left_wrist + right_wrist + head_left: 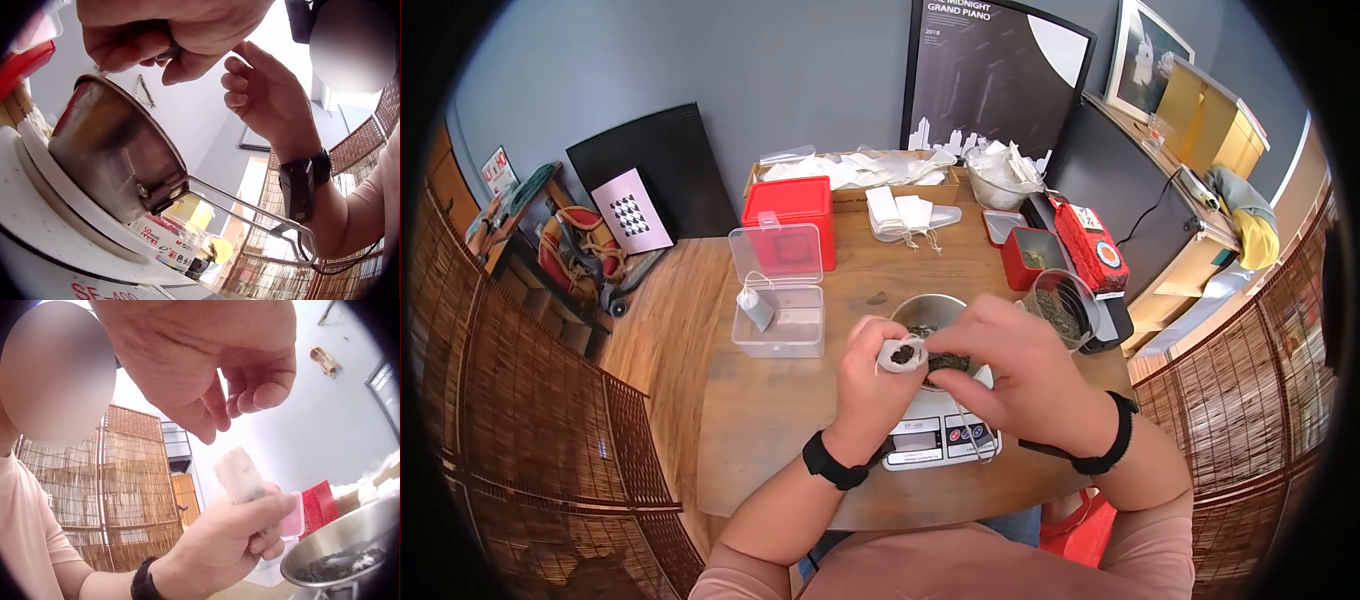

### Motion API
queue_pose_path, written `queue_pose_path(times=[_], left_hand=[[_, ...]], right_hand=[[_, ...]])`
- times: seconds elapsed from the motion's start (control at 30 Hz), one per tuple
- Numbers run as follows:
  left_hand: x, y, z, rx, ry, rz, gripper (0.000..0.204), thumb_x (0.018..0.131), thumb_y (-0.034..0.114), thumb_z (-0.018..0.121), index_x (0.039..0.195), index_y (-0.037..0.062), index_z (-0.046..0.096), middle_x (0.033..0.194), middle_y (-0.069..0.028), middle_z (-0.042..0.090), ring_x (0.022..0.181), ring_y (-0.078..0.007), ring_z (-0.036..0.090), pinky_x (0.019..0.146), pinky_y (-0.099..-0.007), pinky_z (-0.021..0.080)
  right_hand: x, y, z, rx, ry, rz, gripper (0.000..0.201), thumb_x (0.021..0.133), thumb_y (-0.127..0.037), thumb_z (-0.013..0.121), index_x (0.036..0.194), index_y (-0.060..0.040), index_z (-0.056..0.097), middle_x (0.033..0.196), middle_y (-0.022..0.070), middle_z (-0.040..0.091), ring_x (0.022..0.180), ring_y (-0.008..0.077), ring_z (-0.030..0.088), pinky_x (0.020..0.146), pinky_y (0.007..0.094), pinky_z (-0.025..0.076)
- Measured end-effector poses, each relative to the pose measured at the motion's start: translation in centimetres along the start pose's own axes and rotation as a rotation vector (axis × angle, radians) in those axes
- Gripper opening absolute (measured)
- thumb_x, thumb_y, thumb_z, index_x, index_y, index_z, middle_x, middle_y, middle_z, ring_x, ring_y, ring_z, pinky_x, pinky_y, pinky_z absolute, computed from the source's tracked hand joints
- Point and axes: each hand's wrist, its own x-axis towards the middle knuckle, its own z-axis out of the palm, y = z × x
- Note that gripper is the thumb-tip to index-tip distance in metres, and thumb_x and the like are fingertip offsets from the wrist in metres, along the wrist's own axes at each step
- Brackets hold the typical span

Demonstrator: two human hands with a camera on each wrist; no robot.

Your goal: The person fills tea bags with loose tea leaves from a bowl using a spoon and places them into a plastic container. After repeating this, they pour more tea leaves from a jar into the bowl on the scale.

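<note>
My left hand (868, 378) grips a small white tea bag (237, 475) upright, its mouth open with dark leaves (905, 354) inside. Fingers and thumb wrap its lower part. My right hand (1040, 365) hovers above and beside the bag, thumb and fingers bent down toward its mouth. In the right wrist view the thumb and index tips come close together; I cannot tell whether they pinch any leaves. Beneath both hands, a steel bowl (119, 150) with a folding wire handle (250, 215) holds loose tea leaves (948, 365). It stands on a white kitchen scale (915, 457).
At left, a clear lidded box (780, 345) stands open with a filled tea bag (755, 308). Behind are a red container (805, 205), stacked empty bags (900, 212) and a cardboard box (850, 190) of bags. A clear tub of leaves (1060, 310) and red tin (1030, 258) stand right.
</note>
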Motion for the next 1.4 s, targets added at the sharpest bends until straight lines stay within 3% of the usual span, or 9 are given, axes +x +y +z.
queue_pose_path(times=[0.13,0.23,0.33,0.57,0.67,0.9,1.1,1.17,1.4], left_hand=[[0.3,0.4,-0.3,0.005,0.003,-0.174,0.02,0.068,0.001,0.07,0.083,0.0014,0.057,0.079,-0.0101,0.058,0.072,-0.0215,0.058,0.065,-0.0309,0.047],[0.9,0.3,-0.9,-0.038,-0.005,-0.289,0.021,0.072,0.006,0.071,0.088,-0.0006,0.06,0.08,-0.0089,0.064,0.074,-0.0138,0.06,0.068,-0.0288,0.048],[1.4,-0.2,-1.3,0.004,-0.005,-0.359,0.025,0.072,0.008,0.071,0.093,-0.0011,0.061,0.082,-0.009,0.065,0.074,-0.0144,0.061,0.069,-0.0289,0.048],[2.0,0.0,-2.0,-0.021,-0.071,-0.419,0.028,0.072,0.006,0.07,0.097,-0.0015,0.062,0.085,-0.0053,0.065,0.077,-0.0108,0.058,0.071,-0.0276,0.047],[2.4,0.7,-2.3,-0.061,-0.059,-0.468,0.025,0.072,0.005,0.069,0.096,-0.0009,0.062,0.084,-0.0019,0.063,0.076,-0.009,0.056,0.07,-0.0264,0.046],[2.6,0.3,-2.6,-0.08,-0.077,-0.463,0.023,0.073,0.004,0.067,0.095,-0.0005,0.061,0.081,0.0011,0.059,0.072,-0.0077,0.052,0.067,-0.0254,0.044],[2.7,0.5,-2.7,-0.101,-0.086,-0.437,0.023,0.073,0.003,0.065,0.095,-0.001,0.06,0.085,-0.0009,0.06,0.076,-0.0084,0.053,0.07,-0.0255,0.045],[2.6,0.2,-2.8,-0.045,-0.112,-0.475,0.026,0.073,0.003,0.065,0.099,-0.0011,0.061,0.087,-0.0018,0.061,0.078,-0.0087,0.054,0.072,-0.0255,0.045],[2.5,0.0,-2.8,-0.108,-0.094,-0.451,0.029,0.074,0.003,0.064,0.103,-0.0007,0.062,0.086,-0.003,0.062,0.077,-0.0092,0.055,0.071,-0.0256,0.045]], right_hand=[[-1.5,0.8,-2.2,-0.049,0.025,0.111,0.027,0.069,-0.002,0.072,0.094,-0.0053,0.064,0.081,0.006,0.054,0.071,0.0197,0.055,0.058,0.0283,0.043],[-3.7,3.1,-3.2,-0.263,0.093,0.224,0.024,0.069,-0.007,0.072,0.091,-0.0041,0.062,0.087,0.0102,0.056,0.083,0.0292,0.055,0.073,0.0366,0.046],[-6.0,4.5,-3.6,-0.346,0.123,0.345,0.028,0.07,-0.009,0.073,0.095,-0.0042,0.061,0.091,0.0101,0.056,0.086,0.0301,0.056,0.074,0.0369,0.046],[-6.8,4.9,-3.4,-0.212,-0.098,0.76,0.037,0.076,-0.018,0.069,0.107,-0.0014,0.056,0.086,0.0159,0.059,0.08,0.0328,0.059,0.071,0.0393,0.047],[-7.2,6.6,-2.2,-0.244,-0.065,0.562,0.039,0.076,-0.017,0.069,0.108,0.0001,0.054,0.085,0.0166,0.059,0.081,0.0331,0.059,0.072,0.04,0.047],[-5.8,7.2,-1.5,-0.215,-0.181,0.604,0.036,0.076,-0.015,0.067,0.107,0.0004,0.055,0.089,0.0171,0.059,0.084,0.0346,0.058,0.074,0.0408,0.047],[-5.2,6.4,-0.7,-0.54,-0.087,0.448,0.022,0.076,-0.011,0.065,0.094,-0.0018,0.057,0.089,0.014,0.055,0.083,0.0304,0.06,0.068,0.0391,0.05],[-5.0,7.0,-0.2,-0.684,-0.068,0.251,0.014,0.075,-0.007,0.06,0.088,-0.004,0.056,0.086,0.0122,0.054,0.08,0.0271,0.062,0.063,0.036,0.051],[-3.8,7.6,-0.3,-0.702,-0.27,0.314,0.008,0.074,-0.004,0.057,0.081,-0.006,0.059,0.081,0.0104,0.056,0.077,0.0274,0.063,0.064,0.0353,0.051]])
